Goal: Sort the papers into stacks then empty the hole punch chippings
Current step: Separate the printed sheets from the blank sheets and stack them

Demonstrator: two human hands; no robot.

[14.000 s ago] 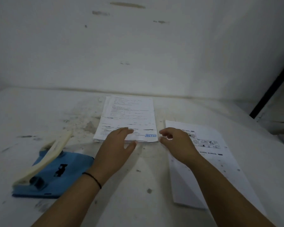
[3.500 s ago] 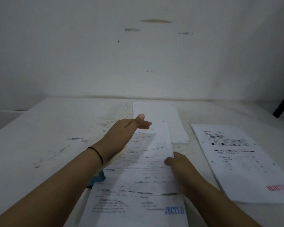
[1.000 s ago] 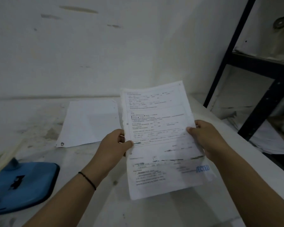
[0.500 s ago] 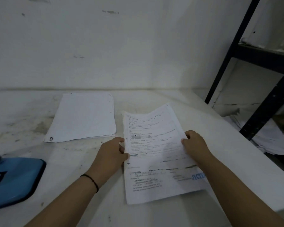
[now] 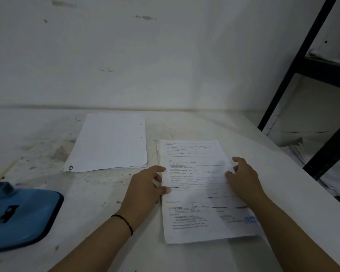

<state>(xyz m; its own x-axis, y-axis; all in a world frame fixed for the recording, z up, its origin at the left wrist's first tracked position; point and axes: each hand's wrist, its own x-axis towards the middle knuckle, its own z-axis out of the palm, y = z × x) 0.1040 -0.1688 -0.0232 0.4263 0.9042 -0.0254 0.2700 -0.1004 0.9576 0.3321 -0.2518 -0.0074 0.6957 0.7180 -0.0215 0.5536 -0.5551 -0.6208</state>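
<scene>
A stack of printed papers (image 5: 202, 193) with a blue stamp at its lower right lies flat on the white table (image 5: 98, 228), right of centre. My left hand (image 5: 145, 191) holds the stack's left edge, thumb on top of the sheets. My right hand (image 5: 241, 177) is at the right edge, its fingers loosely spread and the fingertips touching the paper. A second stack, blank side up (image 5: 110, 142), lies further back and to the left. The blue hole punch (image 5: 24, 218) sits at the left, partly cut off by the frame.
A black metal shelf frame (image 5: 294, 61) stands just beyond the table's right edge, with loose papers (image 5: 338, 173) piled on a lower level. The wall (image 5: 145, 55) runs along the back of the table. The tabletop is stained.
The printed stack went from held up in the air to flat on the table beside the blank-side-up stack. My right hand's fingers have loosened at the edge.
</scene>
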